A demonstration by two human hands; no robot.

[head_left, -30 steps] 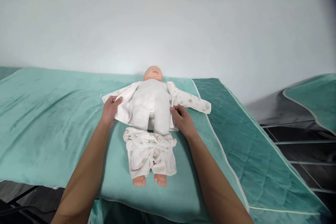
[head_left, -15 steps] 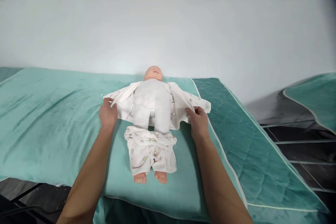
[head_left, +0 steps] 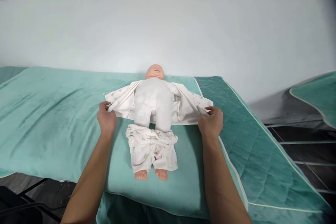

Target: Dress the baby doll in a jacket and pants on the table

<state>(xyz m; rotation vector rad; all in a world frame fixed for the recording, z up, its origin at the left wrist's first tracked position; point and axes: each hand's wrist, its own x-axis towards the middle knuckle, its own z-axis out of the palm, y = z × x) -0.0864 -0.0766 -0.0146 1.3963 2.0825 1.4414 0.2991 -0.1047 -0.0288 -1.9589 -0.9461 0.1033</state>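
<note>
both hands pinch the doll's open shirt, spread wide on either side

you have the doll [head_left: 153, 92] on its back on the bed [head_left: 52, 122], with its head [head_left: 154, 72] toward the white wall [head_left: 168, 35] and its bare feet [head_left: 141, 175] toward you. the shirt [head_left: 187, 113] is open at the front, its two panels drawn out sideways so that the plain white torso and upper legs lie uncovered between them.

your left hand [head_left: 106, 117] has its grip closed to a pinch, thumb against fingers, on the outer edge of the left panel, near the end of that sleeve. your right hand [head_left: 210, 122] pinches the outer edge of the right panel in the same way, its grip nearly closed on a fold of cloth just beside the other sleeve end. you cannot tell from here whether the doll's arms are inside the sleeves.

the printed trousers [head_left: 152, 150] sit low on the legs, their waist bunched well below the hips; the feet poke out of the hems. your forearms reach in on both sides of them, apart from the cloth.

to the right of the doll, a darker quilted section [head_left: 252, 140] of green bedding runs beyond a pale piped edge.
</note>
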